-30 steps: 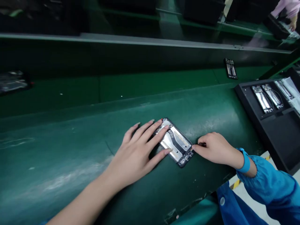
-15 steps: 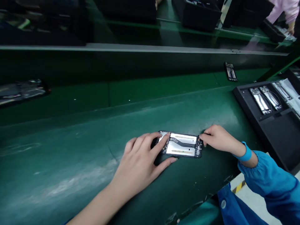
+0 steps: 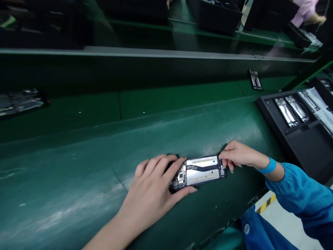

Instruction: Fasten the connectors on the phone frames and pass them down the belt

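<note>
An opened phone [image 3: 201,170] lies on the green work mat [image 3: 78,166], its silver battery bay, dark flex cable and circuit boards showing. My left hand [image 3: 158,184] grips the phone's left end, with the thumb along the near edge and the fingers over the far edge. At the right end, my right hand [image 3: 238,154] is closed, thumb and forefinger pinched at the phone's upper right corner. Whether a small part sits in that pinch is hidden. A blue band [image 3: 267,166] circles the right wrist.
To the right stands a black tray [image 3: 309,146] with several opened phones [image 3: 286,111] and white sheets. Another opened phone [image 3: 255,80] rests on the ledge at the back. A dark device [image 3: 20,101] lies at far left. Behind the rail, a person in a pink sleeve [image 3: 305,12] works.
The phone has turned slightly, its left end nearer me and its right end up. My left hand has shifted a little left and down with it; my right hand stays at the corner.
</note>
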Available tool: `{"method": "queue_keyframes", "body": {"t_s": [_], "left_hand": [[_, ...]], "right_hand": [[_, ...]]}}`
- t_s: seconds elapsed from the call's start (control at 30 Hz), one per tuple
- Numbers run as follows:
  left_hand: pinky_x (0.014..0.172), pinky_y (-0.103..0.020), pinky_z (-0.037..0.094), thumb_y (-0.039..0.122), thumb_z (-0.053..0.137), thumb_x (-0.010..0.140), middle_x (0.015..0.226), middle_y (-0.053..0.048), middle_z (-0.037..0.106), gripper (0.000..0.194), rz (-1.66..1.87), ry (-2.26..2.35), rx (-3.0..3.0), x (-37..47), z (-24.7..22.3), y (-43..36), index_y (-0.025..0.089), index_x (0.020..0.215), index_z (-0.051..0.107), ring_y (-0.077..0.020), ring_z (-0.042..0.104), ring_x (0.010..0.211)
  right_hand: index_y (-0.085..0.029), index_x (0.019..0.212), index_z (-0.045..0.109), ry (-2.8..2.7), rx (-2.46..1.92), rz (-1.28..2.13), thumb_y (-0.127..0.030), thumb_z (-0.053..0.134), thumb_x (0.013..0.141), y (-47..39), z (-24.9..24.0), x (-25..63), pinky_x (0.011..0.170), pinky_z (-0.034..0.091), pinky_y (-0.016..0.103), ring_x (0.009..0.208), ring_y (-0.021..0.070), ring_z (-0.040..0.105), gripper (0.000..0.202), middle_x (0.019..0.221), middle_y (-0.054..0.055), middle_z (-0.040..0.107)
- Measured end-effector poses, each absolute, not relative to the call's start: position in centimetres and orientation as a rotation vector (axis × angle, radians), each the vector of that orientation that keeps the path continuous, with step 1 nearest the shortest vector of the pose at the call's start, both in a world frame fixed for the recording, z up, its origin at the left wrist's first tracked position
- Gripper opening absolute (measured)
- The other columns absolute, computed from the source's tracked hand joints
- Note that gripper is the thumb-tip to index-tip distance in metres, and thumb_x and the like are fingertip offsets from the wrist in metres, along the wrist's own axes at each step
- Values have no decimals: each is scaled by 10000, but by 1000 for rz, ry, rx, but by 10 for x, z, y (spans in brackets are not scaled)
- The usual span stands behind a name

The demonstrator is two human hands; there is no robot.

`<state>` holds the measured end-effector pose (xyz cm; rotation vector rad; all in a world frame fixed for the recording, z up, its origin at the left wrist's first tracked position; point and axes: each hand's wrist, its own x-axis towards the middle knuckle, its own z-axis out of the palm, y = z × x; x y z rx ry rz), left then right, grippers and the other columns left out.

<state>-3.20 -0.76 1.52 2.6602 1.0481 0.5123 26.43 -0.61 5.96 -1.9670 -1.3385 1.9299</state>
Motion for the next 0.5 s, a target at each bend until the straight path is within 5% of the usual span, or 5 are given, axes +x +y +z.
{"method": "queue_keyframes", "body": {"t_s": [0.3,0.5], "left_hand": [[801,-424,436,507,498,1007,1068,-70,712,351,500,1088,2433,-34,19,-3,281,1155,722,-301,589,1059],[787,-431,435,476,501,1010,1041,-74,717,328,532,1133,2373,-34,17,-1,287,1097,753,-297,583,1043]], "right_hand": [[-141,589,697,-1307,-1945,1972,-232,559,856,-4,58,265,342,290,179,328,57,410,314,599,65,714],[-138,585,703,-1279,-1975,1967,-194,547,875,-5,61,262,337,314,169,319,54,409,335,592,57,713]]}}
